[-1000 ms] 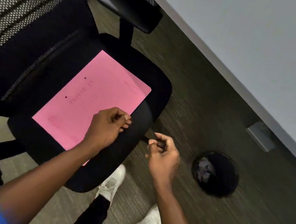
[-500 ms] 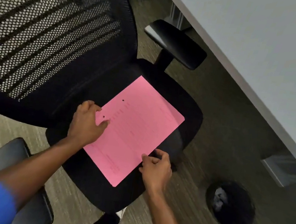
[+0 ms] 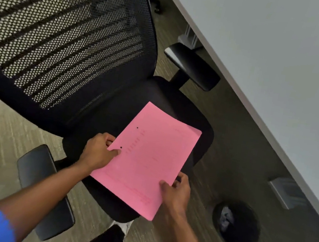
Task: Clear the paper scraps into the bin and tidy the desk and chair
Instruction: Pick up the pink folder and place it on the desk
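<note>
Head view: the pink sheet [image 3: 148, 161] lies on the chair [image 3: 101, 111] seat. Left hand [image 3: 97, 152] and right hand [image 3: 176, 192] each pinch an edge. Pulled unevenly, it may crease or slide off, short of the bin [image 3: 242, 226].

The print on the pink paper [image 3: 148, 161] is too faint to read. The left hand [image 3: 98, 153] has its thumb on top; its fingers curl under the edge, hidden. The right hand [image 3: 176, 192] hides the paper's corner. Past its fingers, the bin [image 3: 242, 228] is blurry. The chair [image 3: 62, 42] back runs off the top.
</note>
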`<state>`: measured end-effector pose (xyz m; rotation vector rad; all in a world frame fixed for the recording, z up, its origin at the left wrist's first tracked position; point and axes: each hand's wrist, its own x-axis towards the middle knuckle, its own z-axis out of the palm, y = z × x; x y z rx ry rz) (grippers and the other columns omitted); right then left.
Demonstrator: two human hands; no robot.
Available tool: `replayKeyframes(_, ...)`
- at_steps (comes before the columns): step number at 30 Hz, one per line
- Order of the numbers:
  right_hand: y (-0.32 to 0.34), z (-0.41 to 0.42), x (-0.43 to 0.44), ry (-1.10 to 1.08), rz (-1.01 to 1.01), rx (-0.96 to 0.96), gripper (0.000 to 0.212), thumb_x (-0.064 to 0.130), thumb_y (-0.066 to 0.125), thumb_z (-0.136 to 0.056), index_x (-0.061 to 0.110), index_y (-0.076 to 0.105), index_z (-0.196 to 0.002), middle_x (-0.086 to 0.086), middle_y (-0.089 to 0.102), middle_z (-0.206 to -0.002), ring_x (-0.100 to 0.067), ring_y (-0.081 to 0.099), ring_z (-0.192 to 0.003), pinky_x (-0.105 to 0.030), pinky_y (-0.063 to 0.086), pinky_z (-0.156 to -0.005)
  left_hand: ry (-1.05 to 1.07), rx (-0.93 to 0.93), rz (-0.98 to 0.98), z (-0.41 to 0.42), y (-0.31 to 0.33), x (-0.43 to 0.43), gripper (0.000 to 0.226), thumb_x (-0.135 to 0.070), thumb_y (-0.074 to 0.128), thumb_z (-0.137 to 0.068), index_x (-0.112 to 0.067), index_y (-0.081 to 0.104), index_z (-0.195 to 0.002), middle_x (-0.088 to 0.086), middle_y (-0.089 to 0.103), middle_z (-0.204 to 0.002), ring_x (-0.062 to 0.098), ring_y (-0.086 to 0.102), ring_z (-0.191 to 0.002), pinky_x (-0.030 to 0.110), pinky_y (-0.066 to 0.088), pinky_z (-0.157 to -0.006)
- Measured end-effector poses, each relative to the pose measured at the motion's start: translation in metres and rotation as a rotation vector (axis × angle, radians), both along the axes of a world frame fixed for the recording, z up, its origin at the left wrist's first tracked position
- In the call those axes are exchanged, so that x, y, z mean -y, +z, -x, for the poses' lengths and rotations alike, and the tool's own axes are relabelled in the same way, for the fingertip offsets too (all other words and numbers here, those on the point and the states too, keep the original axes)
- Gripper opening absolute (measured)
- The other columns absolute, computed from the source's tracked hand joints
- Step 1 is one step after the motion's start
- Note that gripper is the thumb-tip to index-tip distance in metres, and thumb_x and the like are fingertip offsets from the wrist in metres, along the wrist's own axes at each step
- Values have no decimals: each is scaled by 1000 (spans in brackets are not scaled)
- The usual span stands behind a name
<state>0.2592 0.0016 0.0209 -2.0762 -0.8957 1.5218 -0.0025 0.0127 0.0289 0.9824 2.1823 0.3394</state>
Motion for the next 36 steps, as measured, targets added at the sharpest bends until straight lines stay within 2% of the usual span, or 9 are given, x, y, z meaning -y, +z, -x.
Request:
replayKeyframes(7,57,-47,28,77,-94,-12,38,-8,67,-91,18,59,-117,8,72,-108,-5,69,-96,-15,55,-59,135,107,-49,-38,46,42,29,-32,82,-91,-18,71,-115,-4,73,-109,12,67,-90,30,52,-70)
replayKeyframes(10,79,-69,42,72,-113,-29,40,-7,69,-89,22,61,-116,5,75,-111,-13,73,-101,-27,63,-74,166,147,-85,-56,70,52,29,-34,83,-91,-21,74,-114,-5,74,-110,16,71,-96,42,60,-87)
replayKeyframes(13,105,-95,54,96,-149,-21,43,1,76,-87,30,62,-115,6,78,-109,-16,75,-102,-44,66,-84,155,163,-135,-79,98,58,25,-32,80,-93,-20,74,-115,-8,73,-107,18,72,-99,38,56,-81)
replayKeyframes(16,136,-128,67,122,-215,-16,43,5,78,-90,33,61,-118,7,77,-110,-10,75,-103,-29,64,-78,118,164,-200,-111,130,66,26,-29,79,-94,-18,74,-117,-8,72,-107,18,71,-100,30,50,-74)
replayKeyframes(21,196,-194,84,174,-273,-22,44,7,74,-96,26,53,-130,22,62,-114,32,58,-90,1,49,-65,120,243,-272,-170,182,80,26,-31,79,-95,-22,73,-118,-8,74,-108,15,73,-97,29,54,-71)
replayKeyframes(23,212,-218,90,181,-302,0,48,12,76,-95,26,53,-135,20,64,-118,20,65,-98,-9,58,-77,111,264,-299,-192,202,84,27,-33,79,-94,-22,72,-118,-8,74,-109,14,73,-98,31,56,-73)
replayKeyframes(25,228,-241,97,177,-313,40,55,20,80,-93,27,52,-139,16,67,-127,1,67,-113,-35,61,-100,100,290,-317,-213,221,91,26,-33,79,-94,-23,73,-117,-9,76,-108,15,74,-98,34,59,-77)
replayKeyframes(27,244,-261,102,176,-325,55,59,26,81,-91,30,51,-142,15,67,-132,-10,67,-120,-49,58,-105,85,310,-326,-232,238,95,28,-34,79,-94,-23,72,-118,-9,76,-108,15,74,-98,35,60,-80)
replayKeyframes(36,277,-308,103,124,-343,25,56,23,82,-91,36,53,-137,15,72,-128,-11,73,-113,-50,63,-98,11,336,-355,-277,287,93,33,-34,79,-94,-23,70,-123,-10,75,-113,13,74,-99,31,58,-78)
